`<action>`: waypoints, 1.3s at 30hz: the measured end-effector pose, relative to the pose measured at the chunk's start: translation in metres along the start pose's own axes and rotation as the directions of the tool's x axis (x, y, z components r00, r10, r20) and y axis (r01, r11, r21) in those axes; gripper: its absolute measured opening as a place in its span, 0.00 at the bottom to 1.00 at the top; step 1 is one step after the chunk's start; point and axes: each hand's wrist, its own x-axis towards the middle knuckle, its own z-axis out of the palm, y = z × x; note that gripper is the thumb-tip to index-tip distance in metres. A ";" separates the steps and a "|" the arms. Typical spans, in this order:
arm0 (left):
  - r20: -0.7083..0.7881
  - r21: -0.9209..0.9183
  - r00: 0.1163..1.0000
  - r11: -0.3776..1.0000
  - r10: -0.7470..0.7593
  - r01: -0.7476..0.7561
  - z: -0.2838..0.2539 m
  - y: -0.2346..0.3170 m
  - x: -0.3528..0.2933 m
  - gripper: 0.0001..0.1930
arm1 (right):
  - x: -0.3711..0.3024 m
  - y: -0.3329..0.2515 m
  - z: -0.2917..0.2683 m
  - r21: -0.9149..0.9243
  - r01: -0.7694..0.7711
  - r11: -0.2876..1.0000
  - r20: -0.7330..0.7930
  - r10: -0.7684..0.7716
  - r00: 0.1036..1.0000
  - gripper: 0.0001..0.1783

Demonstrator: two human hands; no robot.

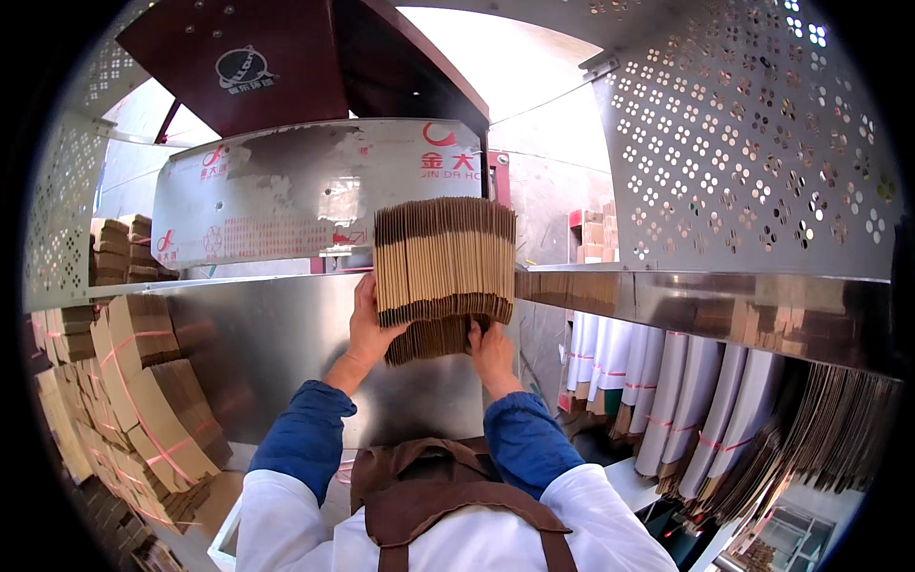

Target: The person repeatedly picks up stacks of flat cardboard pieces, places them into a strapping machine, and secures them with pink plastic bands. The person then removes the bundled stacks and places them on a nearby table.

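A thick stack of folded brown cardboard pieces (445,267) stands on edge between my two hands, with dark brown bands along its far and near edges. My left hand (368,326) is closed on the stack's near left side, the thumb reaching along the lower edge. At the near right corner, my right hand (492,355) grips the same stack, its thumb up against the edges. Part of the fingers of both hands is hidden by the cardboard. Below the stack lies a shiny metal table (257,334).
At left, tied cardboard bundles (157,381) are piled up. White and brown bundles (681,391) stand at right beneath a metal rail (724,303). Perforated metal panels (753,143) rise on both sides. A metal plate (286,191) and a dark red machine housing (238,67) stand ahead.
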 end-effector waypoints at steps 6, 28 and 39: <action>-0.017 0.057 1.000 0.998 -0.011 0.012 0.002 -0.004 0.014 0.49 | 0.014 -0.004 -0.010 0.057 0.089 0.994 -0.003 -0.089 0.996 0.24; -0.088 -0.247 0.986 0.962 -0.142 0.117 0.022 -0.023 0.017 0.46 | 0.029 -0.009 -0.016 -0.016 0.186 0.982 -0.015 -0.186 0.982 0.24; -0.040 -0.162 0.995 0.983 -0.088 0.081 0.026 -0.016 0.030 0.44 | 0.032 -0.012 -0.019 -0.023 0.117 0.993 0.124 -0.113 0.986 0.23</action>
